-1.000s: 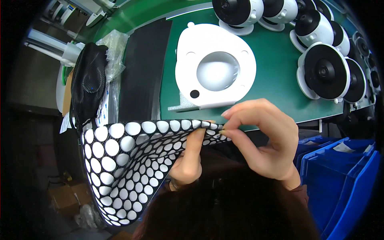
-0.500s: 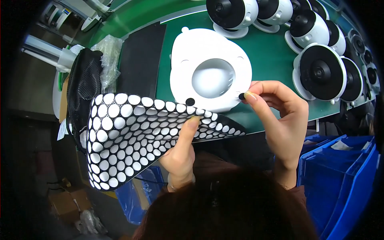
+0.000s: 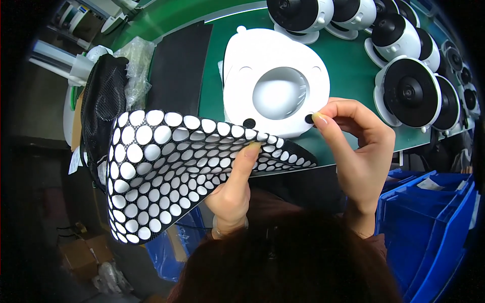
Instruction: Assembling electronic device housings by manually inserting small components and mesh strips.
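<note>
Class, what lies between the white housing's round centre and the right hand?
A small round black pad, held by the right hand, and a strip of the white housing; the head view shows this.

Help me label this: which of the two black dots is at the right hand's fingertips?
The black dot at the white base's lower right, touched by the right hand; no hand touches the other dot, lower left.

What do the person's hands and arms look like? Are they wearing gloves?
No gloves! The left hand and right hand are both bare. A thin, pale band seems to circle the left wrist. A dark reddish-brown sleeve shows at the right forearm.
</note>
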`<state>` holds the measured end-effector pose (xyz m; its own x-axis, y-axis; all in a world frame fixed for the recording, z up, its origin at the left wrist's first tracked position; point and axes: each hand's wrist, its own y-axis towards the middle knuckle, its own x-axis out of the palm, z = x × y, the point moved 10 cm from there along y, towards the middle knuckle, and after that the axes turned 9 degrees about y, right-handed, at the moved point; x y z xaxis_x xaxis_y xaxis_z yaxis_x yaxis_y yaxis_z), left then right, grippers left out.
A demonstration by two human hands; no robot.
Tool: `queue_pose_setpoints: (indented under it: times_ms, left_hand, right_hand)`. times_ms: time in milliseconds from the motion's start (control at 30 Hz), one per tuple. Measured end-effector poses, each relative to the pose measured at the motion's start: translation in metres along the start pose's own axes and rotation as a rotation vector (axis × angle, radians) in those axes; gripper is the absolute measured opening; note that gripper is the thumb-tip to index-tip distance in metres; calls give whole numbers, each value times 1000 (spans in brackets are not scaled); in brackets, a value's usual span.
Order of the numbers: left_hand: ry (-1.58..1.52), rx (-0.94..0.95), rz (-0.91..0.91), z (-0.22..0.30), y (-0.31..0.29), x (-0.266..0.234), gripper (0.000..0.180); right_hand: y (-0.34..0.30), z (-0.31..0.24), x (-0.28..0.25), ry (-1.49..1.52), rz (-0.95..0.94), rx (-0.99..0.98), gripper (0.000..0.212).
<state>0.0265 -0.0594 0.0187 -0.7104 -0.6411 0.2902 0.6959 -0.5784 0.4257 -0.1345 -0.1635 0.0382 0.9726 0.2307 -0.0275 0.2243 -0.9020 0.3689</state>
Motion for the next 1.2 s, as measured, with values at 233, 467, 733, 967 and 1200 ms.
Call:
queue_pose_setpoints:
  times_ms: [233,467,733,967,1200]
  left_hand:
    - [54,-21,-95,-8,-2,-3,73]
    - [21,103,-223,2,-3,5,70]
    - [-26,-63,18,-7,-1,-9,38]
    - [-161,-151,61,-4,-13,-39,27]
    - [-37,-198,285,-14,-28,-53,26]
  right_hand:
    - [0,1,0,19,-2,40,7]
    - [-1,-6,3,-50,3,-44,7]
    - [-5,32,7,452,-21,300,21]
    - [-29,-31,13,-62,-313,-82,18]
    - [-39,-44,38,-95,-371,-216,27]
